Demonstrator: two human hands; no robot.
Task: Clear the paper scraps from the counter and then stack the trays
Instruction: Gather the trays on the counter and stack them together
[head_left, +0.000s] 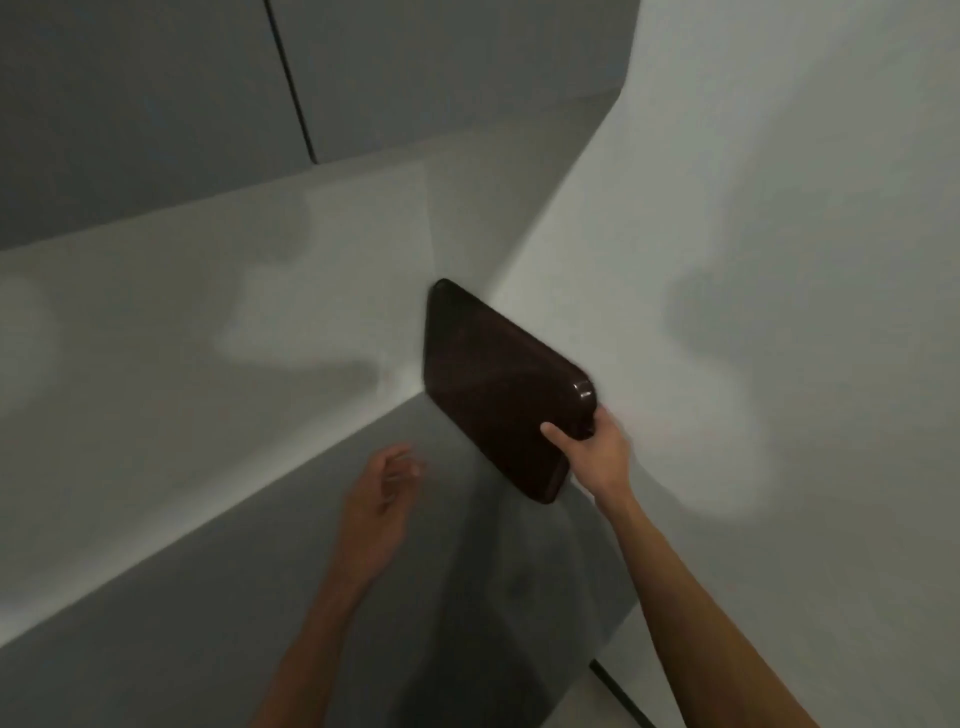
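Left grip (382, 506) nearest, held above the grey worktop (291, 613). Fingers apart and loosely curled, nothing held; outline motion-blurred. Right grip (592, 447) further in and to the right, arm extended, clamped on the near top corner of a dark brown tray (493, 395): thumb seen on the broad face, the other fingers wrapped round the rim. Tray held on edge, long side running along the right wall (779, 218), far end reaching into the corner where that wall meets the back wall (208, 312). Contact between the tray's lower edge and the worktop cannot be told. No paper scraps seen on the visible worktop. Grey wall cupboards (156, 88) mounted above the back wall, one door seam visible.
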